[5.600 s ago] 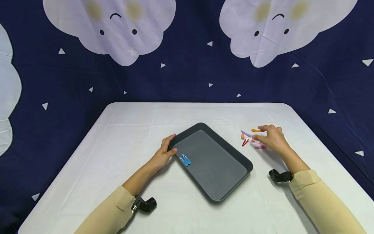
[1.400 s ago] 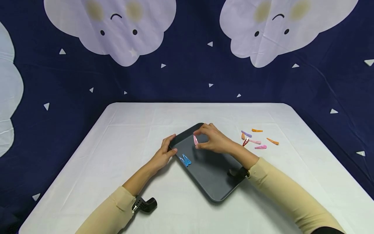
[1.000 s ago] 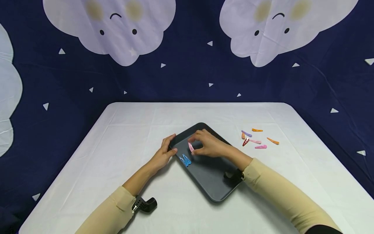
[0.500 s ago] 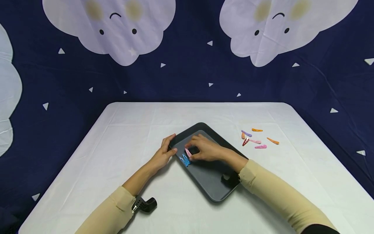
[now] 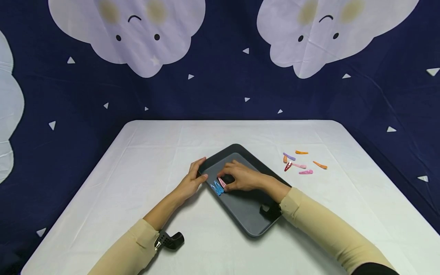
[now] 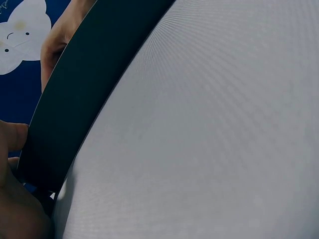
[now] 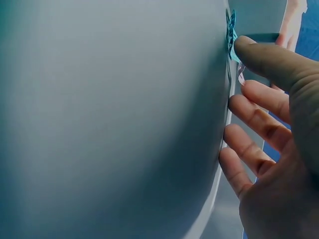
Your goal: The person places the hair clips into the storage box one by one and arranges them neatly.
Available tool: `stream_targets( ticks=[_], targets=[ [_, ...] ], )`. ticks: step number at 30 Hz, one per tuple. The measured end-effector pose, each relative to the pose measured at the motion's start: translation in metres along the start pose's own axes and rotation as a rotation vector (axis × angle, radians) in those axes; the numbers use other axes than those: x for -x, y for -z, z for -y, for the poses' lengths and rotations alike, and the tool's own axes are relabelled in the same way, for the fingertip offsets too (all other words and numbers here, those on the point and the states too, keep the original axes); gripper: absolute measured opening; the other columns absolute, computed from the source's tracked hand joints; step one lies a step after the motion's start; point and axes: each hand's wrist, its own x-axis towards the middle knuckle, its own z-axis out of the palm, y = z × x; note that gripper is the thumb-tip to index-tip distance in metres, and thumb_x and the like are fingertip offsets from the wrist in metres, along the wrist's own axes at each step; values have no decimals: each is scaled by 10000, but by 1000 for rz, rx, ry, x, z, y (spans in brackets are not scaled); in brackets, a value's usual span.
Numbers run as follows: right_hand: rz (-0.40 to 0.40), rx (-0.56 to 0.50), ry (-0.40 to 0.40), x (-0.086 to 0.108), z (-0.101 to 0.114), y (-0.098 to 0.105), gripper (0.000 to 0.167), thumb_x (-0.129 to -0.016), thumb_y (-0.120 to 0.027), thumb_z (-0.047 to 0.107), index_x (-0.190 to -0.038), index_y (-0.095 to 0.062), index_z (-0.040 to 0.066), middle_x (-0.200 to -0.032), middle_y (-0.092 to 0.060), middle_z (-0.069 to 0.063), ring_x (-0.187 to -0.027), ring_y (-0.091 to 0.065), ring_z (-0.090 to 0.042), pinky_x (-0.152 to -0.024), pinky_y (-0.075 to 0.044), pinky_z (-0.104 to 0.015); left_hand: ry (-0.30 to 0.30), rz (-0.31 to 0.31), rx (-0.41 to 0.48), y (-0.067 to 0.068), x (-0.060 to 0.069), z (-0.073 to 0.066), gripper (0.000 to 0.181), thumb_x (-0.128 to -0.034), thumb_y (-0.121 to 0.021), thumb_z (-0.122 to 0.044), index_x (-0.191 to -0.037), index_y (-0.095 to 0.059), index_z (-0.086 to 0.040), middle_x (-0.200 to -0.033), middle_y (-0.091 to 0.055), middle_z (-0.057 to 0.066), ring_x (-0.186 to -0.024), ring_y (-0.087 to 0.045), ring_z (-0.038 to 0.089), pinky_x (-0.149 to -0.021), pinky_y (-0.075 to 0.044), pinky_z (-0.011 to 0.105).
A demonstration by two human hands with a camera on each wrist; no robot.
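My left hand (image 5: 190, 183) grips the left corner of a dark grey baking tray (image 5: 245, 210), thumb over the rim. In the left wrist view the tray's outer wall (image 6: 84, 89) rises beside that hand. Over the tray, my right hand (image 5: 243, 177) pinches a pink snap hair clip (image 5: 222, 182) between thumb and forefinger, low against the tray floor. Just left of it lie blue hair clips (image 5: 217, 188), side by side near the tray's left wall. The right wrist view shows the pink clip (image 7: 241, 73) partly hidden by the fingers, beyond the blue clips (image 7: 231, 37).
Several loose hair clips lie on the white table (image 5: 154, 160) right of the tray: a purple one (image 5: 289, 156), orange ones (image 5: 320, 165), a red one (image 5: 288, 166) and pink ones (image 5: 305, 172). A dark blue cloth with clouds hangs behind the table.
My right hand has come from the loose clips into the tray with a pink clip, then lowered it leftward beside the blue clips. The left hand and the tray have stayed in place.
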Motion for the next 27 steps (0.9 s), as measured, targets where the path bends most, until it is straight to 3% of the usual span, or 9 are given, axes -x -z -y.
stream_targets(
  ticks=[15,27],
  targets=[
    [15,31,29,1,-3,-1,459,-792,-745,309,-1220,-628,189,-1151,-568,22,-1027,-427,-159,-937,-392,-364,-3,-4,-2,0,0,-1,599,-977,-444,-146,-1508,-168,-185,-1540,-148,72,-1455,-104,301,-1173,-65,544],
    [37,19,16,1,-4,-2,471,-800,-738,336,-1236,-617,207,-1176,-545,36,-1050,-412,-153,-950,-389,-383,12,1,4,0,1,-2,595,-979,-440,-150,-1506,-169,-194,-1539,-145,61,-1453,-106,304,-1171,-71,549]
  ],
)
